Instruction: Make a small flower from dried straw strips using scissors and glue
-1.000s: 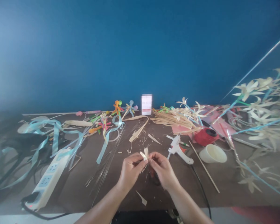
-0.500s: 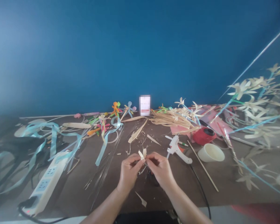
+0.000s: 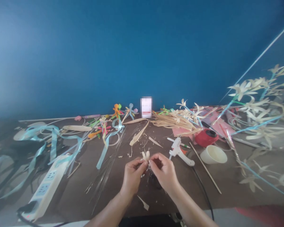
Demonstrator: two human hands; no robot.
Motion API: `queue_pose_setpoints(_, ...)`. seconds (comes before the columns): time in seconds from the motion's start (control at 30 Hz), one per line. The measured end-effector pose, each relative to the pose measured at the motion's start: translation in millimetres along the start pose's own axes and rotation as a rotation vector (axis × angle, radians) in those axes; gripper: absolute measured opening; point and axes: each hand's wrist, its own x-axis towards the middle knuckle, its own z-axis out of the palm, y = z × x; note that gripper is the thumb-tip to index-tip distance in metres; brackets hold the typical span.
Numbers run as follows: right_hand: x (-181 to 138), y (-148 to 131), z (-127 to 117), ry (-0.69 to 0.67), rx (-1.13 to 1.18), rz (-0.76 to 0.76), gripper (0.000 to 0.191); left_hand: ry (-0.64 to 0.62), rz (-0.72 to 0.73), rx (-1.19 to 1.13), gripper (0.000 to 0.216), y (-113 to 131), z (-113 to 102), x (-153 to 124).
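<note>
Between my fingertips, over the middle of the table, is a small pale flower (image 3: 145,155) that looks made of dried husk petals. My left hand (image 3: 133,171) pinches it low on its left side. From the right, my right hand (image 3: 164,170) pinches at the same base, thumb and forefinger pressed together. The fingers hide the lower end of the flower. Just beyond it, a dried husk strip (image 3: 139,134) and small scraps lie on the brown table (image 3: 109,195). A white glue gun (image 3: 180,152) rests to the right of my right hand.
To the right are a wooden stick (image 3: 205,167), a cream cup (image 3: 213,154), a red tape roll (image 3: 206,137) and husk flowers on blue stems (image 3: 242,90). A white power strip (image 3: 46,186), blue ribbon (image 3: 104,154) and thin wires (image 3: 104,171) lie left. A blue wall (image 3: 132,53) stands behind.
Petals of the flower now show more spread above my fingertips. My right hand has shifted slightly and its fingers have moved closer around the base.
</note>
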Motion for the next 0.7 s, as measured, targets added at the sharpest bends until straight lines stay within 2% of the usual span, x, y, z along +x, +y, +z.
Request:
queue_pose_setpoints(0.27,-0.5,3.3,1.2,0.033,0.152,0.048,0.007,-0.019,-0.025,-0.001,0.017,1.5,2.6,0.1)
queue_pose_setpoints(0.5,-0.9,5.5,3.3,0.04,0.169,0.054,0.011,-0.068,-0.039,0.001,0.017,1.8,3.7,-2.0)
queue_pose_setpoints(0.7,-1.9,8.3,5.4,0.029,0.214,0.096,0.008,-0.043,-0.032,-0.034,0.018,-1.4,4.4,-1.3)
